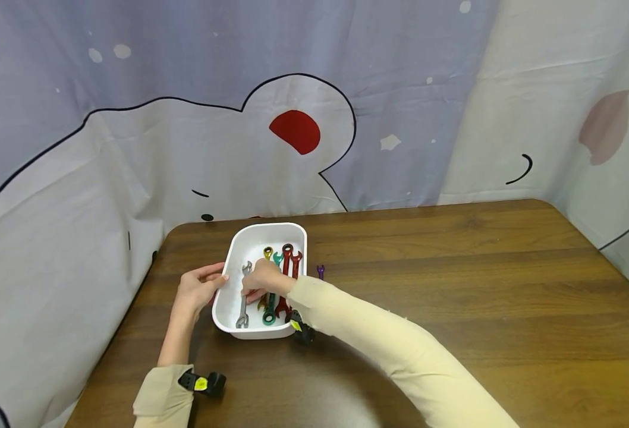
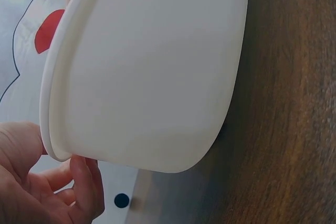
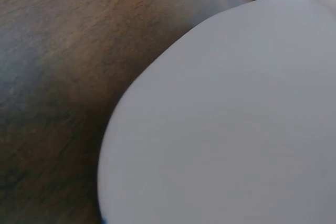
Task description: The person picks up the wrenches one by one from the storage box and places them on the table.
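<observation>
A white plastic bin point(image 1: 260, 334) stands on the table with several combination wrenches inside. My left hand point(image 1: 195, 291) pinches its left rim, thumb on top and fingers below; the left wrist view shows the same hand point(image 2: 47, 182) at the bin's end. Reaching in over the right side, my right hand point(image 1: 266, 277) has its fingers round the middle of a silver wrench point(image 1: 243, 321) along the left wall. Beside that lie a yellow wrench point(image 1: 268, 252), a green wrench point(image 1: 269, 316) and red wrenches point(image 1: 286, 255), partly covered by the hand. Only the bin's outside point(image 3: 220, 119) fills the right wrist view.
A small purple wrench point(image 1: 321, 271) lies on the brown wooden table point(image 1: 453, 285) just right of the bin, partly hidden by the right sleeve. Behind the table hangs a printed curtain point(image 1: 400, 107), which also runs down the left side.
</observation>
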`<state>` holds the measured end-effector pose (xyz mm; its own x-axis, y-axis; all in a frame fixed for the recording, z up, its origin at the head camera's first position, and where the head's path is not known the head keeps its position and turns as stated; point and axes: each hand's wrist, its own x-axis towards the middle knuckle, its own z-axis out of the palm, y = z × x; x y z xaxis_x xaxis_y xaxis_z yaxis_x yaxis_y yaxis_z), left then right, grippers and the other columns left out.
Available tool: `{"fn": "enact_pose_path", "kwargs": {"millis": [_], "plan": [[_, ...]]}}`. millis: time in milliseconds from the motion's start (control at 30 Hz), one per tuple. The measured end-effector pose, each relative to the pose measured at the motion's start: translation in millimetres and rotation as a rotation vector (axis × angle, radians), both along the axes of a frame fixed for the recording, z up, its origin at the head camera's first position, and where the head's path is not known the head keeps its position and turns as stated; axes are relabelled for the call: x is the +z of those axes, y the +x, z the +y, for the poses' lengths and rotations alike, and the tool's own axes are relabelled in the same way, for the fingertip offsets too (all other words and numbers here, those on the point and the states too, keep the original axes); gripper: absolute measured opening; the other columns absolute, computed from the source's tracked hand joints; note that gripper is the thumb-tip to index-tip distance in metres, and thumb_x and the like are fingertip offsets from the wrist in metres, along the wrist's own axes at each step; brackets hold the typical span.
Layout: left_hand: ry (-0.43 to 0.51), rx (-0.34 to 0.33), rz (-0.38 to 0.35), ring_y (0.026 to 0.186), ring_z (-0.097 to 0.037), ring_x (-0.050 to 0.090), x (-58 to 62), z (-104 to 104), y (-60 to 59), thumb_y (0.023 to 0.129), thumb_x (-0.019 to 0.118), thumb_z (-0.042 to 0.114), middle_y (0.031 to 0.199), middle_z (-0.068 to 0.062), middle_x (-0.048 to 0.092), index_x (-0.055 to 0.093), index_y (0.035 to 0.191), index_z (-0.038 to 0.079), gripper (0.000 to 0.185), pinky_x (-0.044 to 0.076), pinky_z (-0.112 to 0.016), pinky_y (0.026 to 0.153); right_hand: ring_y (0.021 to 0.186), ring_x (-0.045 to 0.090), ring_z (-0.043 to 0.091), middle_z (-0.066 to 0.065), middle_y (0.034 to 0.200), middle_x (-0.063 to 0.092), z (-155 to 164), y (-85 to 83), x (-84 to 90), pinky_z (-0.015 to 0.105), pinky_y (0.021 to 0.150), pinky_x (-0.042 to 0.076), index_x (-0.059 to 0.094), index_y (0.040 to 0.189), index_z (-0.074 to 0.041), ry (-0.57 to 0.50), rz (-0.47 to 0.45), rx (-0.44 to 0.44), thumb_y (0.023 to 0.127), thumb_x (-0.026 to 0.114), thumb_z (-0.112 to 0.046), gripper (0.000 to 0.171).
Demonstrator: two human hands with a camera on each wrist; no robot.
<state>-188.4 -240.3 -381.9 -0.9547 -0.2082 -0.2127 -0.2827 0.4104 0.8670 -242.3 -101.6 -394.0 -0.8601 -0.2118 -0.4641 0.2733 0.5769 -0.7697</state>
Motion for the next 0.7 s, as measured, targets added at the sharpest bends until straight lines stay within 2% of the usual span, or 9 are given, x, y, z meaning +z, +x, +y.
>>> {"fn": "enact_pose_path", "kwargs": {"millis": [233, 367, 467, 700], "plan": [[-0.008, 0.001, 0.006, 0.077, -0.003, 0.060, -0.7, -0.2, 0.3, 0.092, 0.063, 0.013, 0.117, -0.021, 0.066, 0.054, 0.133, -0.002, 0.044, 0.050, -0.020, 0.061, 0.070, 0.072, 0.023, 0.017, 0.073, 0.072, 11.1, 7.3, 4.6, 0.022, 0.062, 0.055, 0.054, 0.079, -0.002, -0.051, 0.030, 0.019, 0.075, 0.075, -0.001, 0.021], [0.000, 0.004, -0.003, 0.075, -0.002, 0.060, -1.5, -0.8, 0.1, 0.092, 0.063, 0.013, 0.116, -0.019, 0.067, 0.054, 0.133, -0.002, 0.045, 0.051, -0.021, 0.062, 0.056, 0.070, 0.018, 0.017, 0.069, 0.071, 15.8, 7.3, 5.1, 0.026, 0.067, 0.056, 0.055, 0.072, -0.003, -0.090, 0.028, 0.021, 0.075, 0.074, -0.001, 0.020], [0.005, 0.005, -0.003, 0.076, -0.003, 0.061, -2.1, -1.1, -0.3, 0.092, 0.064, 0.014, 0.115, -0.019, 0.067, 0.055, 0.133, -0.001, 0.045, 0.051, -0.022, 0.063, 0.047, 0.061, 0.013, 0.013, 0.062, 0.067, 17.2, 6.5, 7.0, 0.029, 0.072, 0.057, 0.054, 0.073, -0.002, -0.121, 0.001, 0.020, 0.076, 0.074, 0.000, 0.020], [-0.007, 0.001, 0.003, 0.081, -0.007, 0.062, -2.1, -1.0, -1.1, 0.092, 0.063, 0.013, 0.119, -0.021, 0.064, 0.054, 0.133, -0.001, 0.044, 0.051, -0.021, 0.063, 0.046, 0.057, 0.011, 0.010, 0.062, 0.063, 19.1, 8.5, 13.1, 0.032, 0.078, 0.057, 0.057, 0.070, 0.000, -0.151, -0.017, 0.034, 0.078, 0.072, 0.002, 0.018]]}}
